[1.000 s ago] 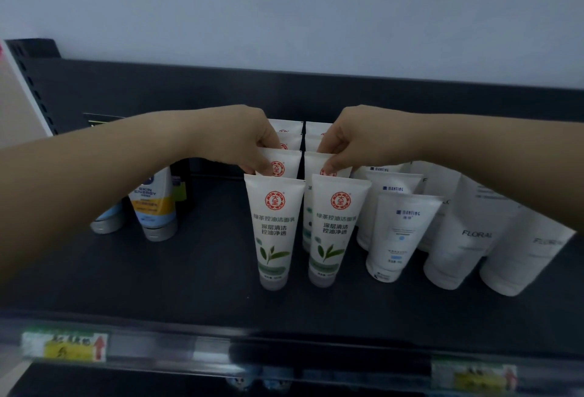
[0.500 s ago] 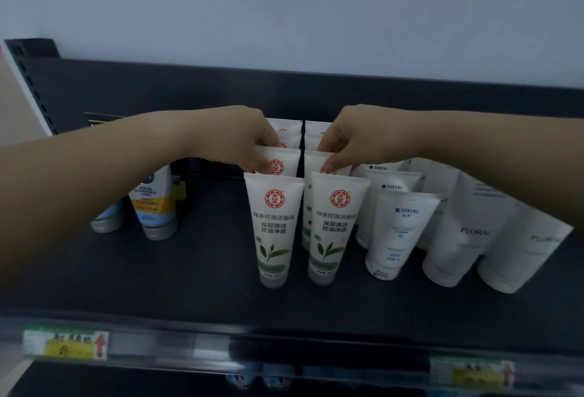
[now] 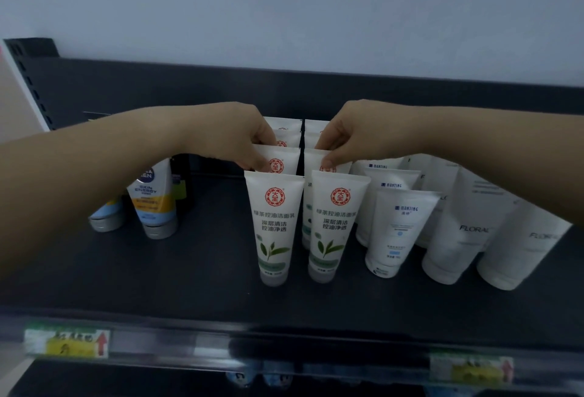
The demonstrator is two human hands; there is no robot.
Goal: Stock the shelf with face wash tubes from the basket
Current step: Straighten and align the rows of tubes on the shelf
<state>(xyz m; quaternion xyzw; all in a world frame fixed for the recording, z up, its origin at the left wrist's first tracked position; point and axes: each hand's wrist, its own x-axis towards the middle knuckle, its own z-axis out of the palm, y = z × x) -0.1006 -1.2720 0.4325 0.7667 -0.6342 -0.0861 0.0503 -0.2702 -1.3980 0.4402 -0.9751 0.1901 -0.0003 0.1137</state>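
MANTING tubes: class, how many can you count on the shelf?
3, lined up front to back: front MANTING tube, middle MANTING tube, back MANTING tube. Others may hide behind the right arm.

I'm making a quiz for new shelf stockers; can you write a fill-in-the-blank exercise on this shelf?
The green-tea tubes stand in ___ columns side by side.
The left hand and right hand each pinch a tube in the ___ row from the front.
These tubes rest with their caps pointing ___.
The large tubes farthest right read ___.
Missing words: two; second; down; FLORAL.
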